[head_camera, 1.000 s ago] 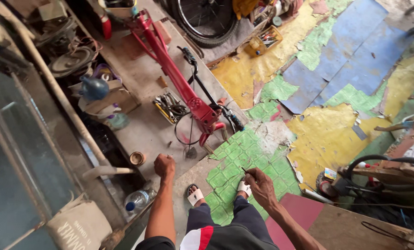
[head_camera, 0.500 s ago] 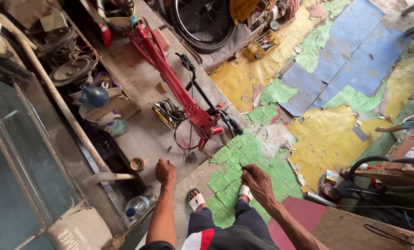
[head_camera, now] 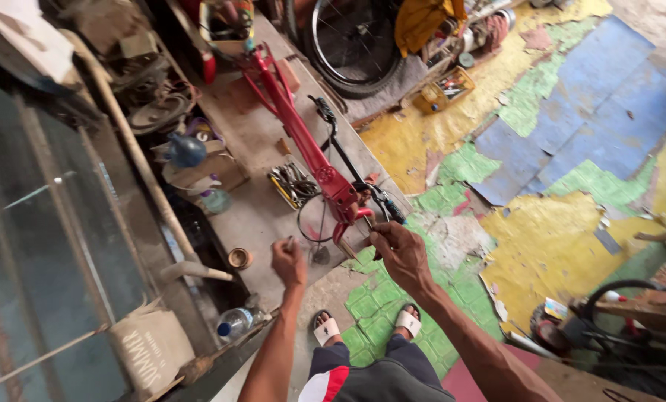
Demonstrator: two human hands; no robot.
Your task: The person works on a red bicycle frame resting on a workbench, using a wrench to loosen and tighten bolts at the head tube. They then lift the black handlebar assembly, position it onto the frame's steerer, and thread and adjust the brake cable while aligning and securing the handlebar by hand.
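The right hand (head_camera: 398, 253) reaches with curled fingers to the red bicycle frame (head_camera: 303, 145), while the left hand (head_camera: 288, 260) is closed on a small thin tool (head_camera: 289, 241).

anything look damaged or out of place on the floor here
Yes: the floor covering is badly worn, its yellow, green and blue layers peeling in ragged patches. The red bicycle frame lies flat on the ground with no wheels fitted.

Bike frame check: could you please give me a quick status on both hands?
Left hand raised, pinching something small. Right hand at the low end of the red bike frame. Black handlebar lies beside the frame.
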